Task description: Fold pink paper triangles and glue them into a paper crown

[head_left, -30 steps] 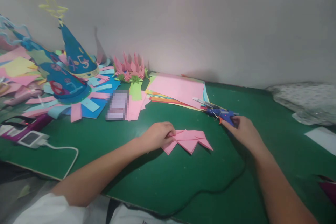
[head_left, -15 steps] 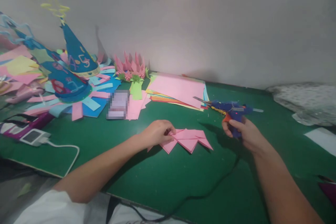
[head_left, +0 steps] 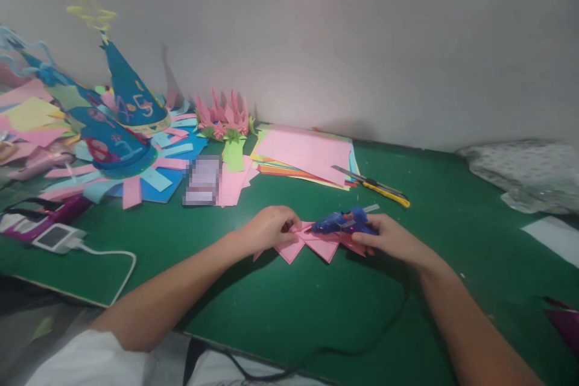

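A strip of folded pink paper (head_left: pixel 320 248) with pointed lower edges lies in front of me. My left hand (head_left: pixel 274 230) pinches its left part between thumb and fingers. In my right hand (head_left: pixel 380 236) is a blue glue gun (head_left: pixel 340 221), gripped by its handle, with a clear glue stick poking out of the back. The nozzle points left and is at the upper edge of the pink paper, close to my left fingertips. Whether glue is coming out cannot be made out. The gun covers part of the strip's right side.
A yellow utility knife (head_left: pixel 384 192) lies beside stacked coloured paper (head_left: pixel 303 151). Behind stands a pink paper crown (head_left: pixel 224 114); blue cone hats (head_left: pixel 136 93) are at left. A phone (head_left: pixel 202 181), a white cable (head_left: pixel 122 253) and clear plastic (head_left: pixel 534 175) lie on the green table.
My right hand has brought the glue gun left and down, from beside the knife to the pink paper. The yellow knife handle is now uncovered. My left hand stays in place.
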The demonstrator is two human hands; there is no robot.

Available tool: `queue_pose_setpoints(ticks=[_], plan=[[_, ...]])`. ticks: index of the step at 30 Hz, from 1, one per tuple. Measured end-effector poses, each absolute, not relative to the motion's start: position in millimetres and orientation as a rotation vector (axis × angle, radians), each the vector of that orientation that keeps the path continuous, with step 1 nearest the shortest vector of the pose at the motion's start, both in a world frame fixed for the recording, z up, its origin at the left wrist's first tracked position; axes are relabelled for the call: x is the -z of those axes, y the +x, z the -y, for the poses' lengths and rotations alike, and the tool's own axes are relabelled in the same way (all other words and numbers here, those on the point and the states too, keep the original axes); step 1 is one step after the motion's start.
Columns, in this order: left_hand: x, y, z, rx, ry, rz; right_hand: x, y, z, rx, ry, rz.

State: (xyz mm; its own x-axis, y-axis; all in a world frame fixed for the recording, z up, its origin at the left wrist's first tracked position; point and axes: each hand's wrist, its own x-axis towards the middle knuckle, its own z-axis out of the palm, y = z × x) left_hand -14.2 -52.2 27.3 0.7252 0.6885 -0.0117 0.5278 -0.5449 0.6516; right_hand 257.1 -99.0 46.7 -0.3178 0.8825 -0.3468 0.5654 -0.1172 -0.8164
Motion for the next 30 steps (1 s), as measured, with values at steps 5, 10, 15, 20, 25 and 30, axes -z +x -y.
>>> queue_pose_setpoints(ticks=[5,10,15,20,25,30], plan=[[-29.0,-13.9,52.9,-0.310,2.283,-0.926,-49.6,252.9,99.9,-1.362,-1.642,1.938],[-28.5,-13.4,52.5,-0.314,2.266,-0.925,-50.9,250.4,101.0,-1.340,-1.591,2.032],[-27.5,-13.1,52.2,-0.330,2.266,-0.914,-54.2,246.7,102.5,-1.260,-1.604,2.098],[-25.9,-13.7,51.7,-0.334,2.256,-0.916,-55.7,246.0,103.3,-1.248,-1.602,2.137],[-25.3,-13.8,51.6,-0.344,2.238,-0.917,-57.5,244.9,104.2,-1.217,-1.620,2.163],[-25.6,-13.8,51.9,-0.348,2.241,-0.912,-57.2,245.3,103.9,-1.171,-1.656,2.177]])
